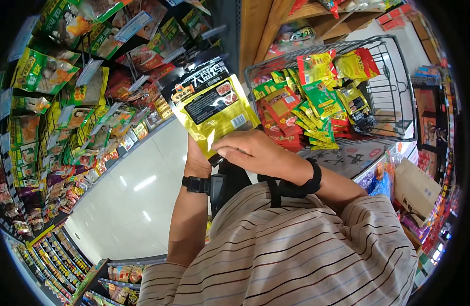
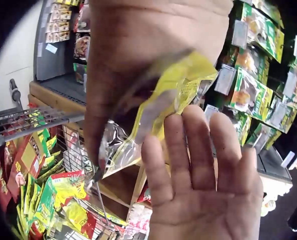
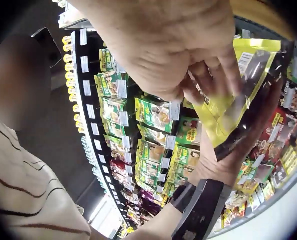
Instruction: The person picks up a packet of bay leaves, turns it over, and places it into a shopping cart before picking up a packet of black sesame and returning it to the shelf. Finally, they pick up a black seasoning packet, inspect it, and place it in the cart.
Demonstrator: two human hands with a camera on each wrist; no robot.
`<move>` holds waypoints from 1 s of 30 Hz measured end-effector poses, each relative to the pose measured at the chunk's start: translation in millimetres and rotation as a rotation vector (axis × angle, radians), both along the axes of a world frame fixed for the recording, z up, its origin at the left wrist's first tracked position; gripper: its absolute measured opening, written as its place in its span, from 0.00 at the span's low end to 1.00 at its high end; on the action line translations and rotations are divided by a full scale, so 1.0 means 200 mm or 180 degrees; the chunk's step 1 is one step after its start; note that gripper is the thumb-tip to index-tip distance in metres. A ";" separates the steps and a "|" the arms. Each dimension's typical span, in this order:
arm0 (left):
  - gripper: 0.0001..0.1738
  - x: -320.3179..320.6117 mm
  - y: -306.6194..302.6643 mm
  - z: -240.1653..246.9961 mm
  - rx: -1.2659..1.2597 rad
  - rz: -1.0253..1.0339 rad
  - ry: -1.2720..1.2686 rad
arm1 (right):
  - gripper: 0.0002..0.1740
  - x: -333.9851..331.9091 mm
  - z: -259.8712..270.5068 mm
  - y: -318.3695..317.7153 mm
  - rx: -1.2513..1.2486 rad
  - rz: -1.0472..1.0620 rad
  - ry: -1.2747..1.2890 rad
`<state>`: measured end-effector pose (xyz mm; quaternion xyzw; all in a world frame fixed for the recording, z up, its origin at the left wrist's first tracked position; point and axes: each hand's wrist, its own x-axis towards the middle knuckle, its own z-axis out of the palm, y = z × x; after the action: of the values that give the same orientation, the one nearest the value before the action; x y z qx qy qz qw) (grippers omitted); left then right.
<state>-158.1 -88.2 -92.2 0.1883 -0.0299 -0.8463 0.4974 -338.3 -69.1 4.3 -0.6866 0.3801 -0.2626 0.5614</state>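
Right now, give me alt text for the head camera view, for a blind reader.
Two hands hold a yellow and black snack packet in a shop aisle: the left hand backs it, the right hand pinches its lower edge. A wire cart of packets stands beyond.

I count one pouch (image 1: pixel 210 104), one left hand (image 1: pixel 197 159), one right hand (image 1: pixel 253 152), one cart (image 1: pixel 395 97) and two wrist straps (image 1: pixel 196 184).

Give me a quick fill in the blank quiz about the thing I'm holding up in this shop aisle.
The foil snack packet held up is black and ____. The ____ hand pinches its lower edge, with the left hand flat behind it. The person's beige shirt has dark ____.
Missing words: yellow; right; stripes.
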 end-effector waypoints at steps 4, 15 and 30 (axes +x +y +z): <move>0.28 0.00 0.00 0.02 0.0450 0.0054 -0.0241 | 0.10 -0.07 -0.01 -0.04 0.0192 -0.0457 -0.0191; 0.26 0.05 0.02 -0.02 0.0650 0.0138 0.0171 | 0.21 -0.17 -0.23 -0.30 0.0855 -0.1280 -0.0089; 0.27 0.18 -0.12 -0.11 0.0594 -0.0072 -0.1093 | 0.15 -0.05 -0.43 -0.25 0.1866 -0.1678 -0.0868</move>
<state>-122.3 -111.4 -114.2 0.3749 -0.0377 -0.8064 0.4558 -347.6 -119.4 -80.9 -0.3358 0.5238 -0.3664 0.6918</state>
